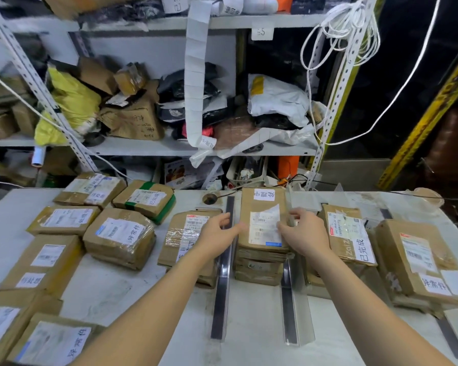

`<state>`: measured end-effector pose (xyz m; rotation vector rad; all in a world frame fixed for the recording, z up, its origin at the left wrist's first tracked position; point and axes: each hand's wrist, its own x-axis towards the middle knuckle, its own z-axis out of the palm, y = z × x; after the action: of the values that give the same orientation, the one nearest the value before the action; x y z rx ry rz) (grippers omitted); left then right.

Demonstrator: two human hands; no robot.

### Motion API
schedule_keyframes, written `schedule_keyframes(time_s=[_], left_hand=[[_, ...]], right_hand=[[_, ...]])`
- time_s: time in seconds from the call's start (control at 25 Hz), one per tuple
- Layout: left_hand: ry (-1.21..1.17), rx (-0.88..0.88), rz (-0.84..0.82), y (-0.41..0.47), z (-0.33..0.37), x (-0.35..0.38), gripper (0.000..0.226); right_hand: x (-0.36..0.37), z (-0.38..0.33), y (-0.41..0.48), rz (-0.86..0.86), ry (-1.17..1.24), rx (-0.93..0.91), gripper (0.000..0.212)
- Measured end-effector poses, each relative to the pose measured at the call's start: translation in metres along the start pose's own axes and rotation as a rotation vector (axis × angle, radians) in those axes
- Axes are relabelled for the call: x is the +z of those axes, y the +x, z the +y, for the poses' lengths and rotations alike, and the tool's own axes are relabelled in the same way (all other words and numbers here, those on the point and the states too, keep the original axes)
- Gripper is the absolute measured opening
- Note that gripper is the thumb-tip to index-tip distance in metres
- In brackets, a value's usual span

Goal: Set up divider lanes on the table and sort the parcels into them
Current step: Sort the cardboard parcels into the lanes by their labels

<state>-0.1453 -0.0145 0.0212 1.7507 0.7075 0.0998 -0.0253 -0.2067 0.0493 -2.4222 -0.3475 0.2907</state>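
Clear divider strips with dark bases lie on the white table [249, 326]: one divider [220, 291] left of the middle lane, another divider [288, 307] right of it. Between them stands a stack of brown parcels; its top parcel [262, 223] carries white labels. My left hand [218, 229] touches that parcel's left edge with relaxed fingers. My right hand [303, 232] rests its thumb on the label, fingers loosely bent at the right edge. Neighbouring lanes hold a taped parcel [188, 236] on the left and a labelled parcel stack [348, 236] on the right.
Several loose brown parcels [119, 237] cover the table's left half. A further stack [421, 260] sits at far right beside another divider [451, 339]. Behind the table, metal shelves [143, 149] are crammed with bags and boxes; white cords [341, 30] hang down.
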Motion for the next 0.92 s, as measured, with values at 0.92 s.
schedule_keyframes(time_s=[0.92], left_hand=[[0.648, -0.099, 0.371, 0.014, -0.144, -0.471, 0.069]], right_hand=[[0.305, -0.354, -0.030, -0.310, -0.222, -0.510, 0.053]])
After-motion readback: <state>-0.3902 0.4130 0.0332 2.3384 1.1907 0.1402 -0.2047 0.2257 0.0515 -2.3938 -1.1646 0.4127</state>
